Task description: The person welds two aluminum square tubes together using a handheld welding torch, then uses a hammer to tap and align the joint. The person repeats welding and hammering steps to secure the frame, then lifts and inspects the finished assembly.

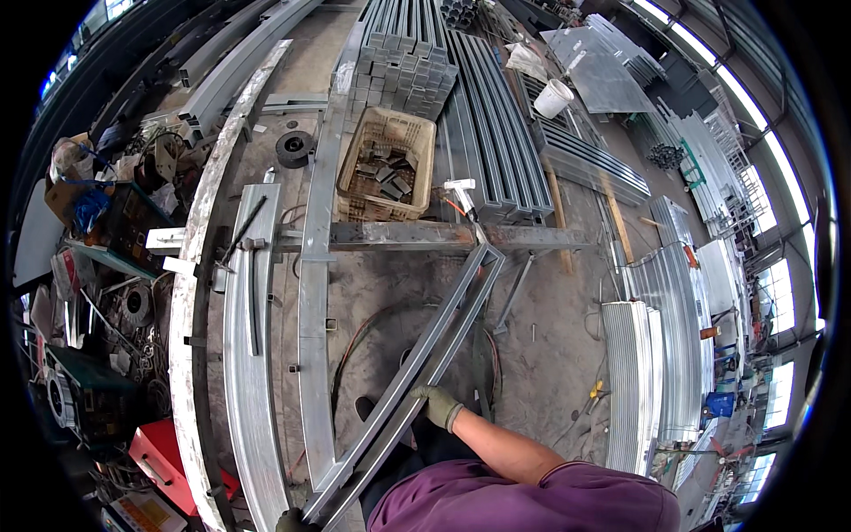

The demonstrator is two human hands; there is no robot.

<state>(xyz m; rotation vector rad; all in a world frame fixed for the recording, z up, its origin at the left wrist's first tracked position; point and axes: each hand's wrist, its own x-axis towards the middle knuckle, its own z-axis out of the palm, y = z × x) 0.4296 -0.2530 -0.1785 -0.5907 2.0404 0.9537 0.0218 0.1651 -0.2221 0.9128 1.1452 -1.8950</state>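
Note:
A long galvanized steel C-channel (417, 363) slants across in front of me, its open side up. My right hand (436, 406), in a grey-green glove, is closed over its right-hand edge near my body. At the lower left my left hand (295, 521), in a dark glove, is at the channel's near end; the picture's rim cuts it off, and its fingers are mostly hidden. The channel's far end lies by a steel crossbeam (399, 235); whether it rests on it I cannot tell. A white-headed tool (461, 188) stands at that crossbeam.
Flat steel rails (315, 355) run lengthwise on my left. Beyond the crossbeam are a plastic crate (386, 133) of metal offcuts and stacked steel tubes (403, 80). A red box (168, 461) and clutter lie far left. Sheet-metal profiles (629, 381) stand right; a hose (341, 355) curves underneath.

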